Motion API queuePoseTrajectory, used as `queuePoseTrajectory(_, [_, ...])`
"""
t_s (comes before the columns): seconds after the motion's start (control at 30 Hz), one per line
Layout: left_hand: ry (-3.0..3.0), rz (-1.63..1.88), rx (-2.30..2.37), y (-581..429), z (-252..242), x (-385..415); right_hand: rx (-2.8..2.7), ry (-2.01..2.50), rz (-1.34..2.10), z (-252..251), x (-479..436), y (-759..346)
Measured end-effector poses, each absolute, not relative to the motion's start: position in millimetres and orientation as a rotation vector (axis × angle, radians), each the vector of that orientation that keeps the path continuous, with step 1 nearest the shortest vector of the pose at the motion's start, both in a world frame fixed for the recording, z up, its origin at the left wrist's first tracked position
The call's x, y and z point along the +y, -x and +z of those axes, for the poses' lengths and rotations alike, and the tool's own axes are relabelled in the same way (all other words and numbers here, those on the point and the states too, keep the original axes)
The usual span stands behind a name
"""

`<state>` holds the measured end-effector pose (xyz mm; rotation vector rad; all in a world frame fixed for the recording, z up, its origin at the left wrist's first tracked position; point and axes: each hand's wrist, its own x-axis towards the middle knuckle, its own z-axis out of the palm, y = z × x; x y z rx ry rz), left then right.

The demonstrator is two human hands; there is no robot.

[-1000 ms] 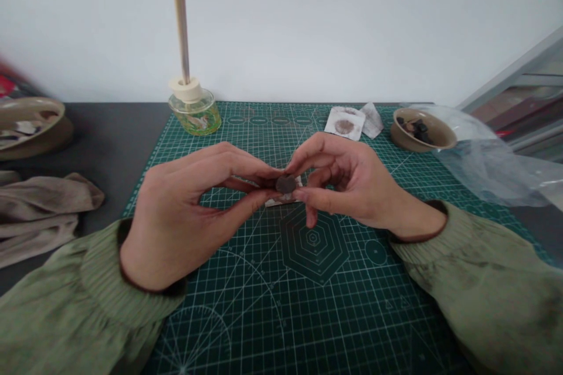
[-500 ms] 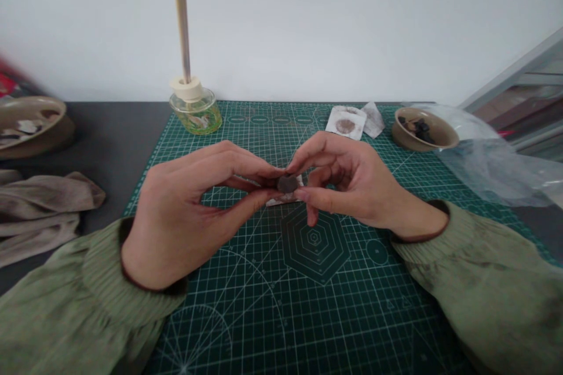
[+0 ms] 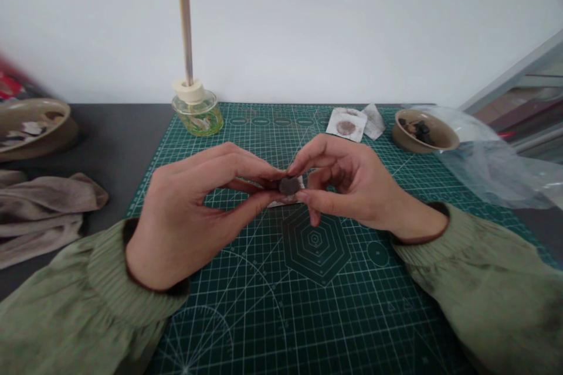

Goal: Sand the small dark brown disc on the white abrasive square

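A small dark round lump (image 3: pixel 289 186) is pinched between the fingertips of both hands above the green cutting mat (image 3: pixel 308 293). My left hand (image 3: pixel 193 211) grips it from the left with thumb and fingers closed. From the right, my right hand (image 3: pixel 347 184) holds it the same way, fingers curled. A scrap of white paper (image 3: pixel 285 200) lies on the mat just under the lump. Both arms wear green ribbed sleeves.
A glass diffuser bottle with a reed stick (image 3: pixel 196 108) stands at the mat's far left. Opened white wrappers (image 3: pixel 352 123) and a tan bowl of dark pieces (image 3: pixel 422 130) sit far right, beside a clear plastic bag (image 3: pixel 492 158). Left: another bowl (image 3: pixel 33 129) and a beige cloth (image 3: pixel 41 211).
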<state>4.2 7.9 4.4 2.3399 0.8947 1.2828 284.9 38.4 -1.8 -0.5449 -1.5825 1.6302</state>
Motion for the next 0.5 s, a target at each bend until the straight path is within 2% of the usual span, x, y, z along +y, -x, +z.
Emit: queuePoseTrajectory(0.5, [-2.322, 1.304, 0.873, -3.7, 4.2, 7.0, -1.644, 0.584, 1.547, 1.0, 38.1, -281.7])
